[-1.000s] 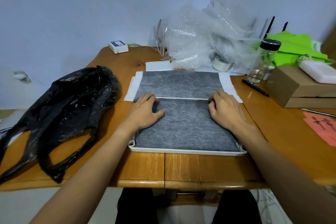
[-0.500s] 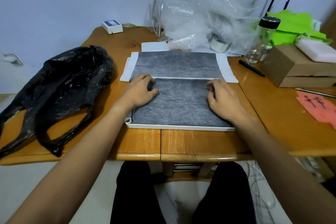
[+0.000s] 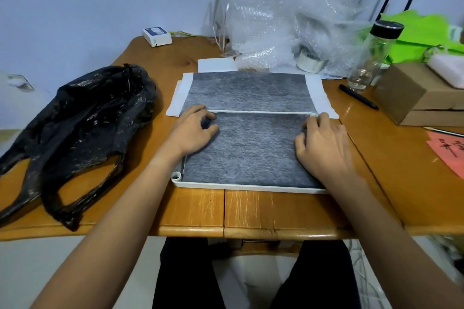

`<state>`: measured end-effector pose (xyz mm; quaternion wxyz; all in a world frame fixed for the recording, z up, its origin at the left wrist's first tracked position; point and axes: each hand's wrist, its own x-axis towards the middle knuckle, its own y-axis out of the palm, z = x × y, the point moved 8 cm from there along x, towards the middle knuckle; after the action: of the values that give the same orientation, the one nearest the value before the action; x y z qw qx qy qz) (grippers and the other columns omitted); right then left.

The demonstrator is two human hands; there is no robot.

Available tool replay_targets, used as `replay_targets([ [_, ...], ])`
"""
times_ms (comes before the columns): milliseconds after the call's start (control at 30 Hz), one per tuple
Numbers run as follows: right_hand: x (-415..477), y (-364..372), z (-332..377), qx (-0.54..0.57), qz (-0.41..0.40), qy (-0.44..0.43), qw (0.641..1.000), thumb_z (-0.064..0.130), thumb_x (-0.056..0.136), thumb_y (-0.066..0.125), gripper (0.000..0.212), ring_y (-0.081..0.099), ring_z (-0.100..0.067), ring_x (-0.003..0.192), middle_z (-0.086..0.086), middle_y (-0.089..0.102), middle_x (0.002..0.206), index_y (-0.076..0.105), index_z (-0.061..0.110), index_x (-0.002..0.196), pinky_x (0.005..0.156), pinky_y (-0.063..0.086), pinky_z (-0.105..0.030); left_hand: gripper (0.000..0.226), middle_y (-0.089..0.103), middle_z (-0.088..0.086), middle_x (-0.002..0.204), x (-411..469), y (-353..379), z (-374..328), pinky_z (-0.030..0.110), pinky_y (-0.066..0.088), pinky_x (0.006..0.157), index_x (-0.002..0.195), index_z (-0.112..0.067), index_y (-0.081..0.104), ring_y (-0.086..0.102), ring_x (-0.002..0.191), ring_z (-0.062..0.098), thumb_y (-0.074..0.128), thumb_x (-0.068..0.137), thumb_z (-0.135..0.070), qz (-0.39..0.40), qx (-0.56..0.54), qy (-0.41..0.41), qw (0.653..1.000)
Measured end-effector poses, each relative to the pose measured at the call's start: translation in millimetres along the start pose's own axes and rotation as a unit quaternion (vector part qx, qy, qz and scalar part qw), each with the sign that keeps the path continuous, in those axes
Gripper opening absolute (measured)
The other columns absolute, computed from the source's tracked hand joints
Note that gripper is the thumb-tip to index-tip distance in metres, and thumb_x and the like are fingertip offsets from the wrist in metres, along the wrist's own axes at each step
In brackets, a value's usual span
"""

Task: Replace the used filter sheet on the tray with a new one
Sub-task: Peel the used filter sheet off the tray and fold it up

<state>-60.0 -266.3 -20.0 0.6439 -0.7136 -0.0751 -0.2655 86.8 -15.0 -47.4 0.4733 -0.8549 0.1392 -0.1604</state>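
Tray [image 3: 251,186]: white with a shallow rim, flat on the wooden worktop [image 3: 251,211] directly in front of the person.
Filter sheet [image 3: 251,148]: grey fibrous sheet lying inside the tray, covering its floor almost from rim to rim.
Second sheet [image 3: 248,90]: a similar grey sheet just behind the tray, resting on white paper [image 3: 320,93]. Which of the two is the used one cannot be determined.
Handling: judged light, thin and limp, like felt. It would sag and fold if raised by a single point. It is unlikely to slip, but a hard pinch at the edge could crease or tear it.
Where to hold: the two far corners, one per hand, so the sheet lifts or seats evenly (both hands are at those corners).
Left hand [image 3: 193,133]: on the far left corner, fingers [image 3: 200,111] bent with their tips at the far rim, thumb down on the sheet.
Right hand [image 3: 324,143]: on the far right corner, fingers [image 3: 317,120] curled at the rim, thumb resting on the sheet.
Grip: it cannot be told whether either hand pinches the sheet's edge or only presses it down.
Step in hand: judged as either freeing or seating the far edge.
Surroundings: a black plastic bag [image 3: 88,118] lies to the left, well apart from the tray.
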Motion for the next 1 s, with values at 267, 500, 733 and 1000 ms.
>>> replay_targets([
  [267,-0.5,-1.3,1.4,0.069,0.079,0.016,0.994,0.029,0.097,0.048,0.033,0.059,-0.034,0.092,-0.015,0.052,0.118,0.059,0.007,0.119,0.094,0.042,-0.044,0.043,0.036,0.010,0.162,-3.8,-3.8,-9.9,0.037,0.022,0.121,0.133,-0.021,0.065,0.029,0.150,0.027,0.062,0.096,-0.043,0.006,0.068,0.012,0.998],
  [500,7.3,-8.3,-25.7,0.258,0.141,0.105,0.950,0.026,0.097,0.051,0.023,0.061,-0.025,0.104,-0.005,0.060,0.120,0.063,0.021,0.116,0.084,0.043,-0.032,0.042,0.045,0.001,0.156,-38.8,1.3,-65.8,0.035,0.027,0.117,0.129,-0.024,0.067,0.037,0.146,0.021,0.063,0.095,-0.047,0.083,0.075,0.098,0.989],
  [733,2.7,-5.4,-43.5,0.504,0.177,0.226,0.814,0.015,0.098,0.056,0.018,0.072,-0.025,0.098,-0.011,0.071,0.109,0.065,0.012,0.113,0.075,0.058,-0.024,0.053,0.038,-0.002,0.161,-68.6,34.2,-105.0,0.030,0.025,0.118,0.142,-0.027,0.055,0.033,0.148,0.019,0.063,0.095,-0.048,0.143,0.055,0.125,0.980],
  [1000,4.2,-22.2,-30.8,0.212,0.168,0.101,0.957,0.037,0.097,0.051,0.024,0.063,-0.024,0.094,0.004,0.067,0.098,0.057,0.021,0.115,0.079,0.050,-0.039,0.025,0.062,-0.012,0.113,-109.2,17.3,-132.2,0.027,0.045,0.097,0.115,-0.027,0.072,0.055,0.112,0.007,0.067,0.093,-0.037,0.023,-0.034,0.206,0.978],
])
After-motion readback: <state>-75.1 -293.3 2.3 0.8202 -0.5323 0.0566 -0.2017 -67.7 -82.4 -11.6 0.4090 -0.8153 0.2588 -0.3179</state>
